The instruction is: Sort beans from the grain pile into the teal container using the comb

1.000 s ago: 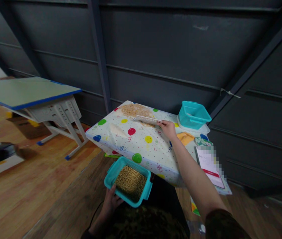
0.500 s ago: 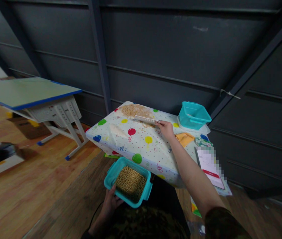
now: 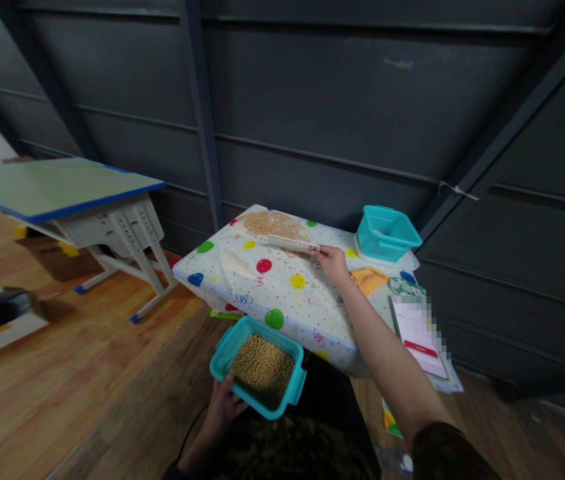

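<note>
My left hand [image 3: 222, 403] grips the near-left side of a teal plastic container [image 3: 291, 393], held just below the table's front edge. Yellowish round beans [image 3: 262, 367] lie in it, probably soybeans. Over the table, my right hand [image 3: 331, 261] is closed on one end of a long, pale, flat strip [image 3: 290, 243] whose exact kind I cannot make out. The strip reaches left to the near side of a spread of beans [image 3: 272, 223] on the balloon-print tablecloth [image 3: 232, 293]. Finer pale grains [image 3: 236, 262] form a second patch nearer to me.
Another teal container [image 3: 390, 233] stands at the table's back right. An orange cloth [image 3: 370, 280] and a phone or tablet [image 3: 420, 340] lie along the right side. Behind rises a dark panel wall [image 3: 312, 80]; a green-topped desk [image 3: 62, 187] stands at left.
The strip has dipped slightly toward me at the near edge of the spilled beans, with my right hand still on it. The container in my left hand has barely moved.
</note>
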A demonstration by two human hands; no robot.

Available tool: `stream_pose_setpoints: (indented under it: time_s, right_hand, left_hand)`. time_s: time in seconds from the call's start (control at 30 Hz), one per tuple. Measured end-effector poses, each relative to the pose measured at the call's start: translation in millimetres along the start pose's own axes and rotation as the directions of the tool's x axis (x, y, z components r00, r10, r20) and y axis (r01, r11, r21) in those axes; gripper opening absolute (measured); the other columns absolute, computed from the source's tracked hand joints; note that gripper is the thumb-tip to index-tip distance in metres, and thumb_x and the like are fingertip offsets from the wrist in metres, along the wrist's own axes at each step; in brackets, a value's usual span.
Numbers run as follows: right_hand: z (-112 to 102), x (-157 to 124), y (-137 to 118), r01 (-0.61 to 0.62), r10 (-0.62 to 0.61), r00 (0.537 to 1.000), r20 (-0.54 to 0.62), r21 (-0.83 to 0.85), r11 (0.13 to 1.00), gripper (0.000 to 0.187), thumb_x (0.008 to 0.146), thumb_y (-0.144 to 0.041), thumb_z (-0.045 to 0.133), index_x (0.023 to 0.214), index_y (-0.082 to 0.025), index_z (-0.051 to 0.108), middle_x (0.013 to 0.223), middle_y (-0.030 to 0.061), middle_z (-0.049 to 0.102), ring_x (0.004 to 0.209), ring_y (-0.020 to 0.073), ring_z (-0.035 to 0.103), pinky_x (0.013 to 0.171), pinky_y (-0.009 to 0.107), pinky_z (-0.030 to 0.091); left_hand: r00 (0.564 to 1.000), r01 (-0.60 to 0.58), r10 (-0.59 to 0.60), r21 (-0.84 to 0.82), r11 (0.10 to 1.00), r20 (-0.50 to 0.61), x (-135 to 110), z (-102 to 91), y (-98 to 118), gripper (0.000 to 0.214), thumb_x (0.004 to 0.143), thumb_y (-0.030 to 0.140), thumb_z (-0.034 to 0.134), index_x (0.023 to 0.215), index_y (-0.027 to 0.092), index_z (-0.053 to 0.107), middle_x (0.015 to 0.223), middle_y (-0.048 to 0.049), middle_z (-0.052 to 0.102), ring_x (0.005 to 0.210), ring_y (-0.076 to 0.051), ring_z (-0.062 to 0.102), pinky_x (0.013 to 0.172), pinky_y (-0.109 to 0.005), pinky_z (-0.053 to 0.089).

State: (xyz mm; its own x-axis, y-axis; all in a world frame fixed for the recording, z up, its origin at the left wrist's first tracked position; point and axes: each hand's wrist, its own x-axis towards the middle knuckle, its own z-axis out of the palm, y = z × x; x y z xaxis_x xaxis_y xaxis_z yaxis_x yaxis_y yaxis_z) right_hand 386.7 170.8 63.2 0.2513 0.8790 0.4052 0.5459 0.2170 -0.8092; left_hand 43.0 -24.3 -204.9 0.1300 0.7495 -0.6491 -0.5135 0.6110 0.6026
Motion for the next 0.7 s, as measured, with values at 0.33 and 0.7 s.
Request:
stream_pose_setpoints:
  time_s: [0.33, 0.7]
  right_hand:
    - [3.5, 1.6, -2.0, 0.02, -0.02, 1.0, 0.022, -0.002, 1.0, 0.043, 0.076, -0.063, 0.072, 0.067, -0.021, 0.077, 0.058, -0.001, 0.055, 0.063, 0.0183, 0.046, 0.064, 0.031, 0.036]
    - [3.6, 1.3, -0.7, 0.031, -0.029, 0.996, 0.081, -0.015, 0.999, 0.047, 0.082, -0.065, 0.072, 0.068, -0.02, 0.074, 0.059, -0.0019, 0.05, 0.061, 0.0164, 0.043, 0.062, 0.031, 0.035]
  left_hand:
    - [1.0, -0.019, 0.019, -0.02, 1.0, 0.019, -8.9, 6.6, 4.5, 0.093, 0.086, 0.061, 0.08, 0.166, 0.036, 0.039, 0.181, -0.0182, 0.046, 0.154, -0.053, 0.057, 0.117, -0.072, 0.055]
    - [1.0, -0.005, 0.005, -0.005, 1.0, 0.012, -11.5, 8.0, 6.5, 0.084, 0.096, 0.056, 0.07, 0.169, 0.036, 0.034, 0.183, -0.0169, 0.043, 0.158, -0.05, 0.052, 0.121, -0.069, 0.054]
